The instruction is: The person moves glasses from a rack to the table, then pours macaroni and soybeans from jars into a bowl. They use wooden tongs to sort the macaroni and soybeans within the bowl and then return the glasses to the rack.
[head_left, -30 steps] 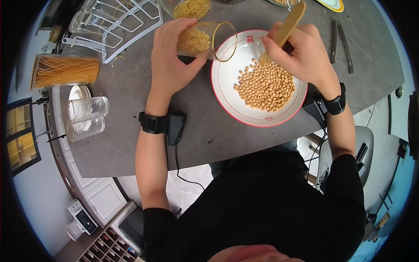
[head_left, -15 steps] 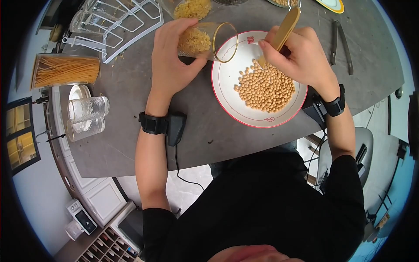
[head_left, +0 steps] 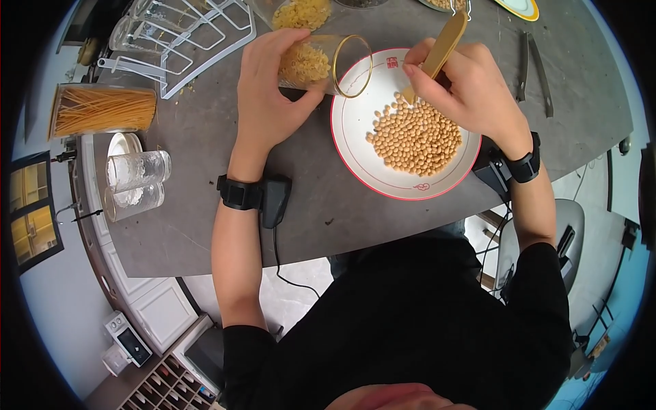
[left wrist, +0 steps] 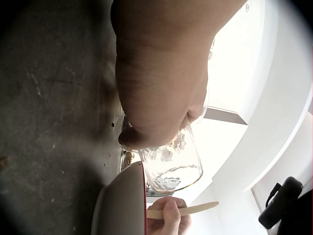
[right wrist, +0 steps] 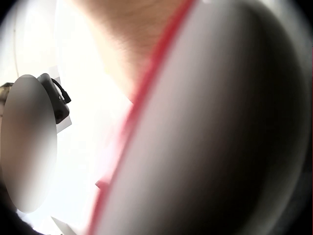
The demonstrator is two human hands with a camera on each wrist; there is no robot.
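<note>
My left hand (head_left: 270,96) grips a gold-rimmed glass (head_left: 328,65) holding small yellow pasta, its mouth facing the white bowl (head_left: 355,147) with a red rim. In the left wrist view the left hand (left wrist: 156,83) curls round the glass (left wrist: 171,164) beside the bowl (left wrist: 122,205). Chickpea-like beans (head_left: 417,140) lie in the bowl. The right hand (head_left: 475,89) holds a wooden utensil (head_left: 447,44), whose lower end reaches into the bowl at the beans' upper edge. In the right wrist view the bowl's outer side (right wrist: 195,137) hides the hand's fingers.
A white wire rack (head_left: 208,65) stands at the upper left, near a container of spaghetti (head_left: 102,111). Two clear glasses (head_left: 140,171) lie below it. Yellow pasta (head_left: 301,12) in a container is beyond the left hand. Metal tongs (head_left: 540,72) lie right of the bowl.
The right hand and the top of the wooden utensil have shifted slightly left and down. The left hand and its glass have stayed almost still.
</note>
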